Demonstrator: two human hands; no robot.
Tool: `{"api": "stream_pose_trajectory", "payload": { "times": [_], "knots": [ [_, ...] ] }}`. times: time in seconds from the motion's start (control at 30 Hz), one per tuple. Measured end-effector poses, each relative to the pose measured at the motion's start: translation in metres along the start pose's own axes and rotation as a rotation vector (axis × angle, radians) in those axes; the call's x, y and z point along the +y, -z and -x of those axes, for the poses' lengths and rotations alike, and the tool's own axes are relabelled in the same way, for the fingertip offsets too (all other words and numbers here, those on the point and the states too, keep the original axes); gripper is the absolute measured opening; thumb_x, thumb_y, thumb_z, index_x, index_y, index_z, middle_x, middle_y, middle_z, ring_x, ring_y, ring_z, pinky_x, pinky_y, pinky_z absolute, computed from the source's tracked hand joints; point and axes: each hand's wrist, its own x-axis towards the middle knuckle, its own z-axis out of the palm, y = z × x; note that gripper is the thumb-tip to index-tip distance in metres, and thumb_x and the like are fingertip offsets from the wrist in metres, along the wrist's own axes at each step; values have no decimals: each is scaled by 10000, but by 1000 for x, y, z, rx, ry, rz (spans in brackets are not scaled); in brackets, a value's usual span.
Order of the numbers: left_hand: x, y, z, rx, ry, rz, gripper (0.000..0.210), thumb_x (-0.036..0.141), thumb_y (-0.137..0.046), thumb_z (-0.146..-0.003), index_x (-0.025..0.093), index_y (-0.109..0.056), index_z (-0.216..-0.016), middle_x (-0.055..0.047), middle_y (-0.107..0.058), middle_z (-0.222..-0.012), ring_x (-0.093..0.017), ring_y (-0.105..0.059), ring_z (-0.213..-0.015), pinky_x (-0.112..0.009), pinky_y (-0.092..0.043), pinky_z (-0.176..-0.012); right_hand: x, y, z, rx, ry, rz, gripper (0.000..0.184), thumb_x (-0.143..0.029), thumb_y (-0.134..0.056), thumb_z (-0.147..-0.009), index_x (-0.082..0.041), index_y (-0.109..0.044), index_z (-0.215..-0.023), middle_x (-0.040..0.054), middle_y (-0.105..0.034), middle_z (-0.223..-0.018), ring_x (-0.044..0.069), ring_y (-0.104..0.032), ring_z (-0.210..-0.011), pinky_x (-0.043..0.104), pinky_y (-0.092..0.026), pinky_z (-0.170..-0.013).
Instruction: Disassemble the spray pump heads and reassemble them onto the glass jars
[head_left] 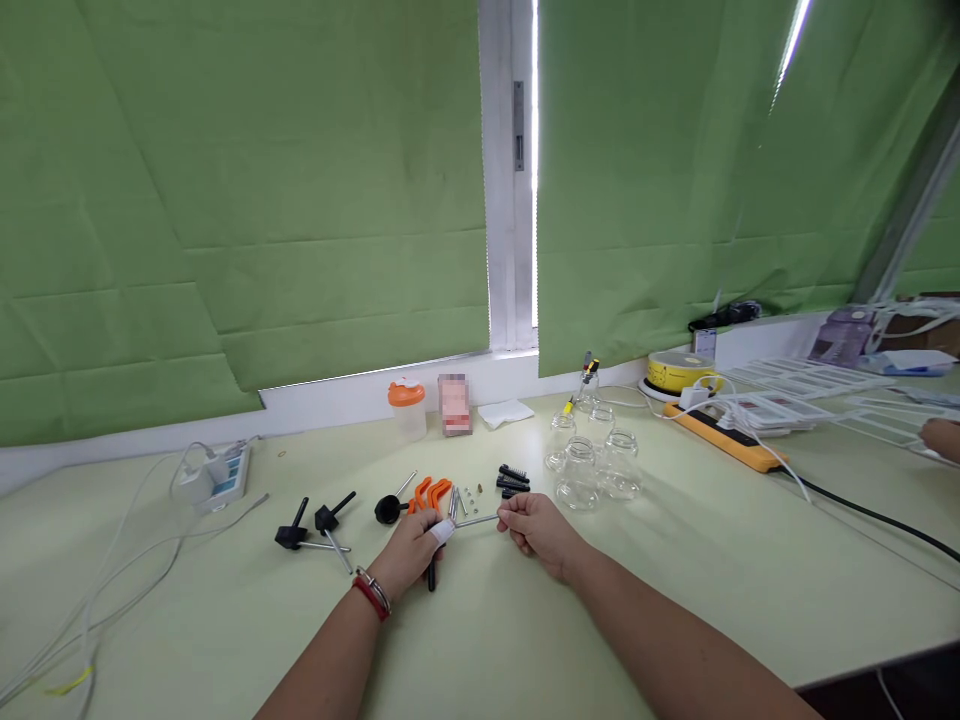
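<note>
My left hand (417, 549), with a white wrap on its thumb, is closed on a black-handled part (431, 577) whose handle sticks out below the fingers. A thin metal rod (477, 520) runs from there to my right hand (538, 530), which pinches its far end between thumb and fingers. Just beyond my left hand lie orange curved pieces (435, 492), a round black part (388, 510) and thin metal pins. Small loose bits (474, 500) and black toothed pieces (513, 480) are near my right hand. Two similar black parts with rods (291, 537) lie to the left.
Several clear glass jars (577, 475) stand right of centre. Along the back are an orange-lidded cup (407, 408), a small box (454, 405) and a yellow tape measure reel (675, 372). Power strips (724, 438) and cables lie both sides. Another person's hand (941, 438) shows at the right edge.
</note>
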Motion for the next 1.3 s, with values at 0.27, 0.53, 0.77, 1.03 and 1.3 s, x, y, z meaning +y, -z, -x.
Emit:
{"api": "stream_pose_trajectory", "payload": {
  "times": [0.27, 0.53, 0.77, 1.03, 1.3],
  "knots": [
    [4, -1, 2, -6, 22, -22, 325, 504, -492, -782, 203, -439, -674, 5, -495, -567, -116, -424, -418, -223, -301, -369, -4, -4, 3, 5, -9, 90, 181, -290, -582, -753, -168, -498, -649, -46, -530, -503, 23, -300, -324, 183, -207, -338],
    [5, 0, 3, -20, 19, -31, 329, 502, -483, -789, 200, -434, -665, 4, -493, -562, -119, -430, -421, -223, -294, -375, 2, -3, -2, -37, 2, 159, 248, -350, -534, -799, -182, -472, -628, -47, -523, -508, 28, -282, -315, 186, -196, -327],
    [3, 0, 3, -25, 8, -22, 325, 491, -485, -792, 201, -427, -657, 8, -495, -566, -107, -421, -417, -213, -288, -377, 9, -1, -5, -52, 23, 215, 352, -421, -472, -852, -176, -476, -600, -28, -520, -511, 36, -292, -335, 189, -196, -339],
    [0, 1, 1, -42, 12, -11, 321, 498, -467, -795, 201, -442, -678, 1, -507, -577, -121, -463, -405, -214, -284, -362, 9, -4, -3, -24, 45, 190, 356, -469, -447, -866, -181, -484, -660, -41, -490, -523, 47, -302, -358, 188, -225, -345],
    [2, -1, 2, -56, 24, -3, 314, 494, -456, -797, 203, -427, -682, -3, -519, -585, -122, -473, -410, -212, -286, -366, 10, -4, -5, 4, 47, 221, 456, -534, -437, -858, -175, -456, -578, -46, -430, -446, 43, -289, -344, 195, -204, -350]
  ]
}}
